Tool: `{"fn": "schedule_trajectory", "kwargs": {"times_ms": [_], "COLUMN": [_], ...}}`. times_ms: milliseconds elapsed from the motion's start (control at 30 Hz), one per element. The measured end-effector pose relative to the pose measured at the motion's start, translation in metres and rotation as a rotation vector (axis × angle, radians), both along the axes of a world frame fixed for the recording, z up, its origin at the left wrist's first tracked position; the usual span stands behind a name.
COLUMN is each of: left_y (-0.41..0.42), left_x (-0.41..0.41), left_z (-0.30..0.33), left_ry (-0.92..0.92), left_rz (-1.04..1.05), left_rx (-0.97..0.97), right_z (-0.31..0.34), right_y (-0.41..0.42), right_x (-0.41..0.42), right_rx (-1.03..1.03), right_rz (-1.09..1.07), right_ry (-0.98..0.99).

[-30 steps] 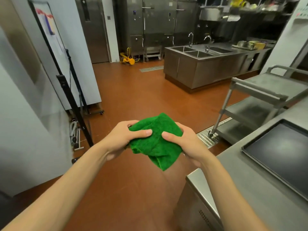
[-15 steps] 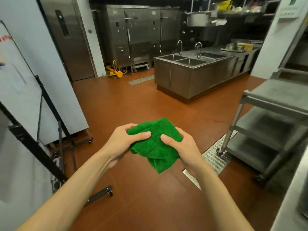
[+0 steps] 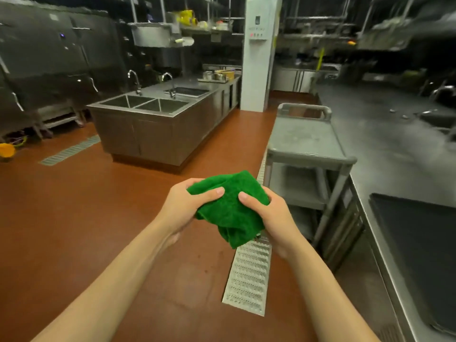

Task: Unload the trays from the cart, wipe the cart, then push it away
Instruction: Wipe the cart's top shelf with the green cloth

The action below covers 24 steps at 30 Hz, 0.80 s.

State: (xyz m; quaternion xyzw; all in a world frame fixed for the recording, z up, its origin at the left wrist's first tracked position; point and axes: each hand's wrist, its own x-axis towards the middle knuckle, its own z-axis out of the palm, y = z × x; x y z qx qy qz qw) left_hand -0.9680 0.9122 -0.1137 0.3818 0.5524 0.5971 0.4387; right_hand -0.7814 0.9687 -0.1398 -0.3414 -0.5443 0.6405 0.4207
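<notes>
- While both hands, left hand (image 3: 183, 206) and right hand (image 3: 267, 214), grip a bunched green cloth (image 3: 228, 208), the cart (image 3: 306, 141) stands right, shelves bare.
- Wiping likely comes next: carry the cloth to its top shelf.
- One dark tray (image 3: 417, 248) lies on the near-right counter (image 3: 394, 154).

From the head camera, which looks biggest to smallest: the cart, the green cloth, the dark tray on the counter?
1. cart
2. dark tray, cut off by the frame edge, so its rank against the cart is unsure
3. green cloth, though nearest the camera

Commercial kitchen: SS double sink island (image 3: 158, 107) w/ taps, SS counter (image 3: 385, 149), steel cart (image 3: 306, 141), floor drain grate (image 3: 246, 275), overhead racks.
</notes>
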Motion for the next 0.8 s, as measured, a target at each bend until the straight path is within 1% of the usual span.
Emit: {"fn": "schedule_trajectory", "kwargs": {"times_ms": [133,233,300,433,600,700,767,800], "left_y": [0.089,0.168,0.218,0.337,0.471,0.554,0.610,0.650], "left_x": [-0.031,-0.054,-0.066,-0.098,-0.139,-0.160,-0.171,-0.179], "left_z": [-0.009,-0.025,-0.033,-0.031,-0.016,-0.020,-0.025,-0.030], "left_ry": [-0.029,-0.028,-0.014,-0.023,-0.003,0.028,0.042,0.054], "left_rz": [-0.131,-0.255,-0.291,-0.344,-0.439,-0.500,-0.561,-0.623], "left_rx": [0.013,0.032,0.039,0.028,-0.004,-0.002,-0.005,-0.007], "right_z": [-0.007,-0.026,-0.035,-0.037,-0.022,-0.024,-0.029,-0.035], "right_y": [0.070,0.140,0.185,0.291,0.408,0.482,0.528,0.561], "right_x": [-0.028,-0.051,-0.065,-0.098,-0.133,-0.153,-0.164,-0.172], "right_rx": [0.013,0.011,0.009,-0.007,-0.005,-0.021,-0.030,-0.035], "right_rz": [-0.129,-0.252,-0.305,-0.358,-0.409,-0.453,-0.494,-0.544], "right_ry": [-0.001,0.016,0.030,0.049,0.041,0.046,0.038,0.046]}}
